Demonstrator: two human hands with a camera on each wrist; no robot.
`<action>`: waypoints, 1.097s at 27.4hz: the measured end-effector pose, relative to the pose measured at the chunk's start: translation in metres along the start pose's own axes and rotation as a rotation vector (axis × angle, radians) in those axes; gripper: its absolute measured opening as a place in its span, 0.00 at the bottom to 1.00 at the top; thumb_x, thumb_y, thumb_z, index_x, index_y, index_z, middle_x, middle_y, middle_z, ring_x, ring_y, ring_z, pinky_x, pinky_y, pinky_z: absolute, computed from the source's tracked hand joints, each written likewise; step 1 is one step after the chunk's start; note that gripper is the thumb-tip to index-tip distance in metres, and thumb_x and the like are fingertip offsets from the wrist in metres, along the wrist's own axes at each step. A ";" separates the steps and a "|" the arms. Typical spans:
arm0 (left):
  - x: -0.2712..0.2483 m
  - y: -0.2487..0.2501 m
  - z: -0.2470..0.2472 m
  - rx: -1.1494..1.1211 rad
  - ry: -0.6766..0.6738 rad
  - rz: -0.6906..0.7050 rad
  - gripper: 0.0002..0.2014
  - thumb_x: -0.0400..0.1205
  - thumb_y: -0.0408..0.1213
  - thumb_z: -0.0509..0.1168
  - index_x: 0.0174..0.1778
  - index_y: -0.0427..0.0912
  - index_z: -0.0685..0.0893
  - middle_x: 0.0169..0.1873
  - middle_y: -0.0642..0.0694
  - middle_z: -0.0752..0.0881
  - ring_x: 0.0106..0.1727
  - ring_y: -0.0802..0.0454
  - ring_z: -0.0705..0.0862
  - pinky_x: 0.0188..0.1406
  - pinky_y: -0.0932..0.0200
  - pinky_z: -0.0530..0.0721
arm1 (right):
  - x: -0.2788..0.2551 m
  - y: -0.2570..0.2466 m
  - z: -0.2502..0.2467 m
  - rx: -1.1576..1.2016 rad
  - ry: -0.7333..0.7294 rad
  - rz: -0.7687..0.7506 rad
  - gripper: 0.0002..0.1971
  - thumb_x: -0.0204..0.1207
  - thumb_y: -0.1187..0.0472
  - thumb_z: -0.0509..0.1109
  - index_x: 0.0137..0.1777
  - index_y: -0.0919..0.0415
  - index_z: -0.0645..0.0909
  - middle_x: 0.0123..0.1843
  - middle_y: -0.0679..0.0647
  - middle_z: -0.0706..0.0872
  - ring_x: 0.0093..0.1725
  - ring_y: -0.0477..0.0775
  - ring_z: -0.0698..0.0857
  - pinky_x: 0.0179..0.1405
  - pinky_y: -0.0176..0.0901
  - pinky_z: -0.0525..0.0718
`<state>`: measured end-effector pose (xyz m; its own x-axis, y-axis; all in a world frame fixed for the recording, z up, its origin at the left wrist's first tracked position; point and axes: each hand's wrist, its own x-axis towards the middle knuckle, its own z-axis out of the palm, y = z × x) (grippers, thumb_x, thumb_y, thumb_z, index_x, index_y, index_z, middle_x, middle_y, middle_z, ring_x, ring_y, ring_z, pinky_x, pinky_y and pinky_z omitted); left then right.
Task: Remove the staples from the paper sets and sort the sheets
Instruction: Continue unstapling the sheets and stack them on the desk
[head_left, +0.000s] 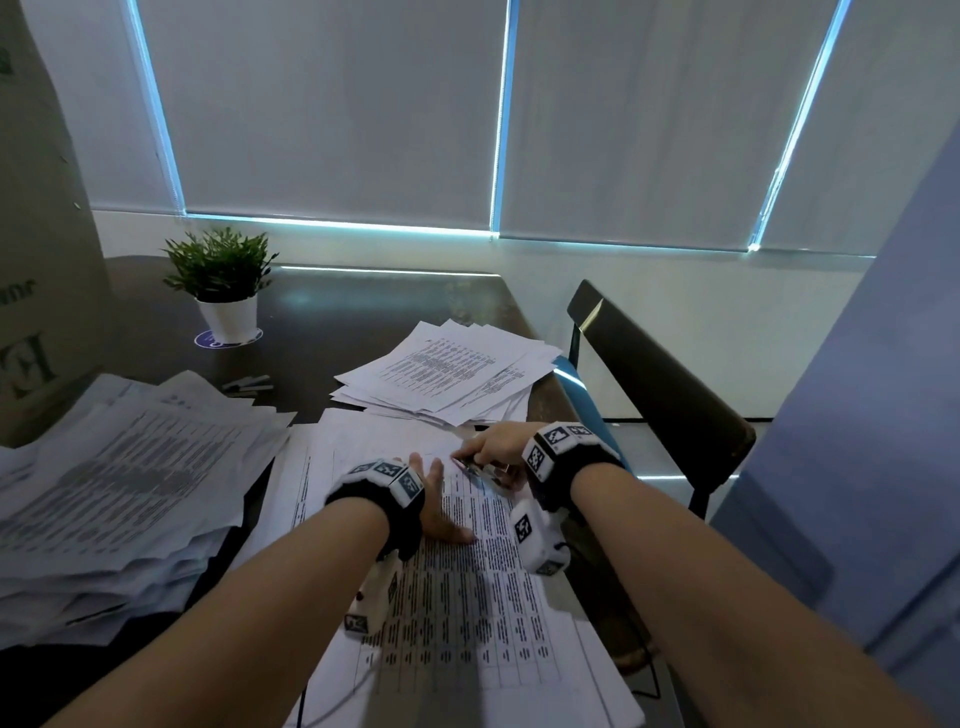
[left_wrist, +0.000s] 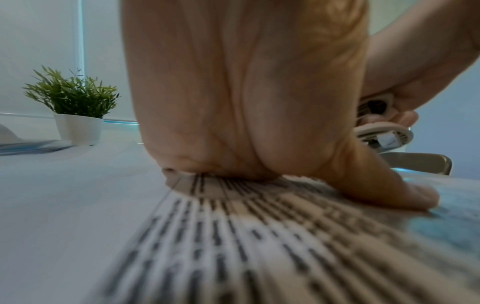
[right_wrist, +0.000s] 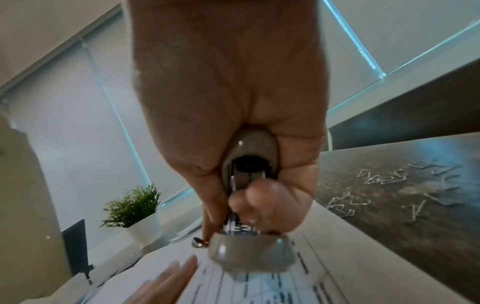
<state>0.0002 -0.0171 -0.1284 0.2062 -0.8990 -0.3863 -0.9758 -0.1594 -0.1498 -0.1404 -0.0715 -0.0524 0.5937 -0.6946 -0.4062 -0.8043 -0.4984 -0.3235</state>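
Table (head_left: 332, 312), staple remover (head_left: 480, 470) half-hidden.

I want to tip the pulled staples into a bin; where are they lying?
The loose bent metal staples lie scattered on the bare dark tabletop, in the right wrist view, right of the printed sheet.

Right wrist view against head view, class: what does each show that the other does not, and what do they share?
Only the right wrist view shows loose bent metal staples scattered on the dark table. Only the head view shows the tall paper stack at left and the black chair. Both show the right hand gripping the grey staple remover, the printed sheet and the potted green plant.
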 end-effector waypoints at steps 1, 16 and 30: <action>0.000 0.001 0.000 0.001 0.000 -0.001 0.64 0.62 0.81 0.58 0.83 0.50 0.33 0.83 0.39 0.37 0.84 0.34 0.45 0.81 0.35 0.53 | 0.004 0.004 0.000 0.053 -0.009 0.003 0.23 0.88 0.68 0.54 0.80 0.51 0.72 0.77 0.54 0.74 0.63 0.53 0.78 0.63 0.43 0.77; -0.007 0.000 0.003 -0.083 0.042 0.013 0.61 0.63 0.78 0.62 0.84 0.50 0.40 0.84 0.39 0.40 0.84 0.35 0.45 0.80 0.35 0.54 | -0.020 0.021 0.015 0.071 0.140 0.131 0.25 0.86 0.69 0.54 0.80 0.53 0.73 0.74 0.57 0.78 0.66 0.60 0.81 0.54 0.36 0.78; -0.050 -0.056 -0.017 -0.361 0.055 -0.195 0.26 0.79 0.51 0.69 0.65 0.35 0.81 0.62 0.40 0.84 0.62 0.44 0.83 0.58 0.56 0.79 | -0.061 0.019 0.031 -0.133 0.577 0.151 0.16 0.80 0.59 0.70 0.64 0.66 0.80 0.66 0.61 0.79 0.61 0.58 0.82 0.62 0.48 0.84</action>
<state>0.0435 0.0299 -0.0848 0.3949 -0.8567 -0.3317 -0.8838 -0.4529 0.1176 -0.1910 -0.0225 -0.0599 0.3950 -0.9130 0.1018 -0.8966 -0.4073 -0.1736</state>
